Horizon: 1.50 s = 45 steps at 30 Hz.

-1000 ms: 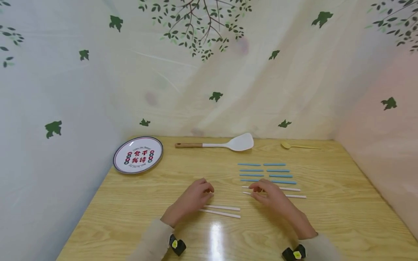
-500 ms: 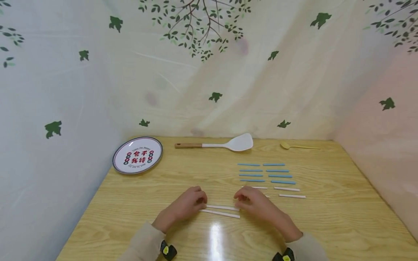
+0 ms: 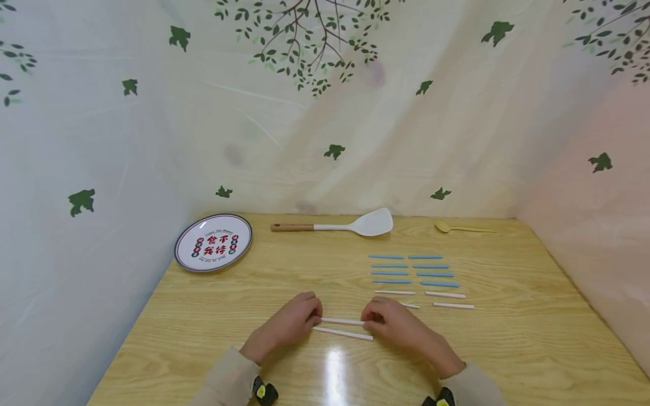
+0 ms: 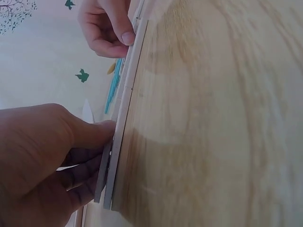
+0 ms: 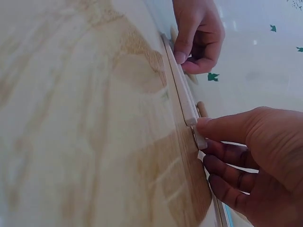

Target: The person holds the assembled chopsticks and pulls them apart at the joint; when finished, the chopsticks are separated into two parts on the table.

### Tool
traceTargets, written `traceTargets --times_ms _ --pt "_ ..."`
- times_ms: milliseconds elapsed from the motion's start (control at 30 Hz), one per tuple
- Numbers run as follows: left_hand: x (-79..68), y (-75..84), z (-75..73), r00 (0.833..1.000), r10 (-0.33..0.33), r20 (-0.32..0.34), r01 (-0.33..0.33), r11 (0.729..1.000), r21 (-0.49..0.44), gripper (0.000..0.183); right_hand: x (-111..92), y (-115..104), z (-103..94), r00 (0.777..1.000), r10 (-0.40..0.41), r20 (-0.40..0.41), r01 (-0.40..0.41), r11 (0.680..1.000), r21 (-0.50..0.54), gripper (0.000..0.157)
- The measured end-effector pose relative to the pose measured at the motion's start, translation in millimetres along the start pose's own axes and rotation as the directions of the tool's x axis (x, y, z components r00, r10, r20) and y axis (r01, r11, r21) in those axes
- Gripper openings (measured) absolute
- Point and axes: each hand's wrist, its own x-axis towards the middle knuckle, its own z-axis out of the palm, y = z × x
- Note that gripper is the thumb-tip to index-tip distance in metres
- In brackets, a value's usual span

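Observation:
Two long white sticks lie side by side on the table in the head view. My left hand pinches the left end of the farther white stick, and at its right end my right hand pinches it between thumb and fingers. The nearer white stick lies just in front, close to both hands. In the left wrist view my left thumb is against the sticks. From the right wrist, the right thumb shows by the stick ends; the fingers curl behind.
Beyond my right hand lie shorter white sticks, partly hidden by it, and several blue sticks in two columns. Along the back stand a plate with red lettering, a spatula and a yellow spoon. A patterned cloth encloses the table.
My right hand has come left and nearer from the shorter white sticks to the farther long stick's right end. My left hand has lowered slightly onto its left end.

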Motion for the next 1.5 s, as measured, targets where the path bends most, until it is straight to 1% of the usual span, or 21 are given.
traceTargets --times_ms 167,233,333,400,500,600,733,867,967,1200,1400,1500 --pt "1.2 4.2 -1.8 1.000 0.005 0.005 -0.005 1.000 -0.013 0.009 -1 -1 -0.3 1.000 0.013 -0.015 -0.013 1.000 -0.022 0.004" --pt "2.7 5.8 -3.9 1.000 -0.004 0.028 0.005 0.999 -0.040 0.008 -2 -2 -1.8 0.999 0.028 -0.029 -0.029 0.999 -0.035 0.004" --pt "6.1 8.5 -7.6 0.998 -0.020 0.065 0.025 0.997 -0.079 0.001 -4 -6 -5.9 0.997 0.056 -0.051 -0.058 0.998 -0.038 0.005" --pt "8.9 10.6 -9.8 0.996 -0.031 0.088 0.039 0.995 -0.089 0.005 -4 -7 -9.0 0.996 0.060 -0.062 -0.062 0.998 -0.029 0.005" --pt "12.2 14.3 -12.4 0.995 -0.026 0.098 0.033 0.997 -0.072 0.009 -3 -8 -12.6 0.996 0.040 -0.082 -0.040 0.999 -0.004 0.006" --pt "15.8 19.4 -15.6 0.997 -0.005 0.079 0.010 0.998 -0.059 0.009 0 -10 -15.3 0.995 0.009 -0.102 -0.007 1.000 0.022 0.009" --pt "23.6 28.4 -20.1 0.999 0.032 0.020 -0.031 0.998 -0.052 0.009 6 -13 -19.0 0.992 -0.029 -0.119 0.033 0.999 0.039 0.012" --pt "31.7 35.6 -24.9 0.998 0.054 -0.029 -0.055 0.998 -0.037 0.008 13 -18 -23.0 0.988 -0.060 -0.143 0.065 0.997 0.031 0.014" --pt "36.0 37.9 -28.8 0.997 0.053 -0.052 -0.054 0.998 -0.032 0.007 16 -22 -26.2 0.982 -0.078 -0.172 0.081 0.997 0.008 0.012" --pt "39.5 35.5 -32.5 0.995 0.074 -0.072 -0.077 0.996 -0.047 0.009 19 -25 -26.8 0.973 -0.115 -0.198 0.114 0.993 -0.015 0.011" --pt "36.9 25.7 -26.1 0.993 0.062 -0.099 -0.070 0.994 -0.085 0.007 21 -22 -18.1 0.960 -0.181 -0.212 0.176 0.983 -0.043 0.007" --pt "37.2 22.9 -23.1 0.990 0.083 -0.117 -0.093 0.992 -0.090 0.007 21 -21 -16.0 0.956 -0.194 -0.221 0.186 0.981 -0.055 0.005"
